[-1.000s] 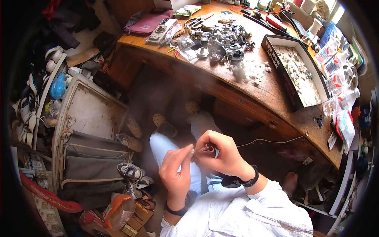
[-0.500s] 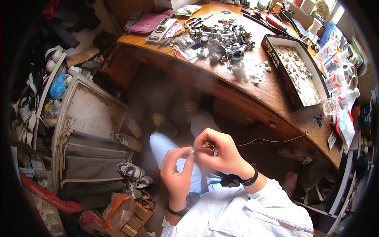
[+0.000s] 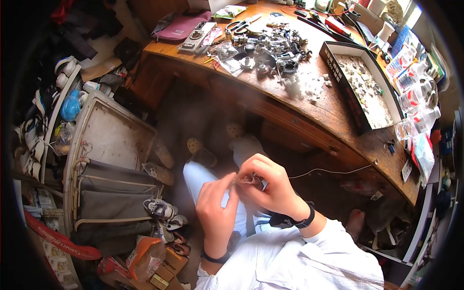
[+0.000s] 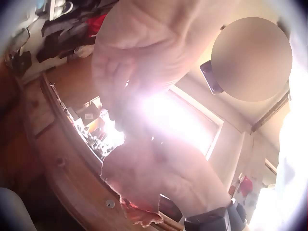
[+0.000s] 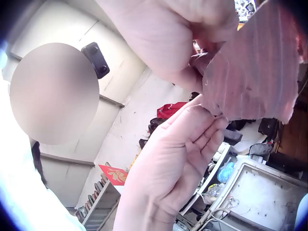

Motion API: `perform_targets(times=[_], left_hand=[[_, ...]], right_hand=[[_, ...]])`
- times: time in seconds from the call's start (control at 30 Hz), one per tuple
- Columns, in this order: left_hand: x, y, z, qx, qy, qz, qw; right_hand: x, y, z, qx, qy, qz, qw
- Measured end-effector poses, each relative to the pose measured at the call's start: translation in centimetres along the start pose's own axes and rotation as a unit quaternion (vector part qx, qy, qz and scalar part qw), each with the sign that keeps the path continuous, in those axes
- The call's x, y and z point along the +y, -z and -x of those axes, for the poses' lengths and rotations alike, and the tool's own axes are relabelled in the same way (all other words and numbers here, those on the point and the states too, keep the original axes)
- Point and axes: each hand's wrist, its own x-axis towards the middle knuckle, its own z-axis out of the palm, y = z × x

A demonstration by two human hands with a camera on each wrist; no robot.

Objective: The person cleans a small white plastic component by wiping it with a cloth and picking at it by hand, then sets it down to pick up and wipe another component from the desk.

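Observation:
A reddish-brown striped cloth (image 5: 255, 62) with a frayed edge hangs from my right hand (image 3: 273, 186), whose thumb and curled fingers grip it. Dark folds of the cloth (image 3: 251, 180) show inside the curl of that hand in the head view. My left hand (image 3: 215, 205) meets it at the fingertips, and its thumb and forefinger pinch at the cloth's edge. From the right wrist, the left hand (image 5: 168, 159) appears below the cloth, fingers bent up against it. I cannot tell what lies between the fingertips. Both hands are above the lap, in front of the desk.
On the wooden desk (image 3: 333, 113) lie a heap of metal parts (image 3: 275, 50), scissors (image 3: 243, 25) and a black-sided box (image 3: 345, 87) of small pieces. Plastic bottles (image 3: 415, 99) line its right end. A folded metal-framed chair (image 3: 113, 193) and shoes (image 3: 161, 209) are at left.
A small pale piece that showed at the left fingertips is now hidden. The right hand has shifted slightly upward over the left fingertips, bringing the cloth along.

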Motion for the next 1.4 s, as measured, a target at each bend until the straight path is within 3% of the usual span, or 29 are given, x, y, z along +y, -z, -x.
perform_targets(times=[0.03, 0.1, 0.2, 0.43, 0.63, 0.7, 0.73, 0.8, 0.9, 1.03, 1.1, 1.2, 1.4], left_hand=[[0.1, -0.2, 0.2, 0.000, 0.000, 0.000, 1.000], [0.1, -0.9, 0.7, 0.068, 0.079, 0.086, 0.991], [-0.8, -1.2, 1.4, 0.073, 0.110, 0.181, 0.975], [-0.4, -0.6, 1.2, 0.058, 0.115, 0.245, 0.961], [-0.6, -1.4, 1.4, 0.103, 0.077, 0.227, 0.965], [-0.3, -1.2, 1.9, 0.086, 0.172, 0.267, 0.944], [-0.1, -1.0, 1.7, 0.086, 0.172, 0.267, 0.944], [0.1, -0.6, 1.1, 0.078, 0.072, 0.111, 0.988], [0.0, -0.6, 0.8, 0.059, 0.011, 0.066, 0.996], [-0.3, -0.4, 0.7, 0.044, -0.004, 0.061, 0.997], [0.1, -0.5, 0.9, 0.056, 0.074, 0.107, 0.990], [-1.0, -0.9, 1.8, 0.071, 0.082, 0.191, 0.976], [-0.6, 0.0, 0.8, 0.022, 0.015, 0.098, 0.995]], right_hand=[[0.0, 0.0, -0.1, 0.002, 0.009, 0.007, 1.000], [0.1, 0.2, -0.3, -0.004, 0.011, 0.006, 1.000], [-0.1, 0.1, -0.2, -0.017, -0.015, -0.021, 1.000], [-0.4, -0.3, 0.0, -0.027, -0.070, -0.100, 0.992], [-0.3, -0.3, 0.1, -0.017, -0.048, -0.078, 0.996], [-0.6, -0.1, 0.0, -0.018, -0.044, -0.062, 0.997], [-0.6, -0.1, 0.0, -0.019, -0.041, -0.047, 0.998], [-0.6, -0.1, 0.0, -0.012, -0.024, -0.032, 0.999], [-0.3, -0.2, -0.1, -0.004, 0.011, -0.009, 1.000], [-0.2, -0.2, -0.1, -0.004, 0.021, -0.011, 1.000], [-0.1, -0.2, -0.1, -0.010, 0.016, -0.013, 1.000], [-0.2, -0.2, 0.0, -0.027, -0.014, -0.031, 0.999], [0.1, -0.4, 0.1, -0.009, -0.020, -0.037, 0.999]])
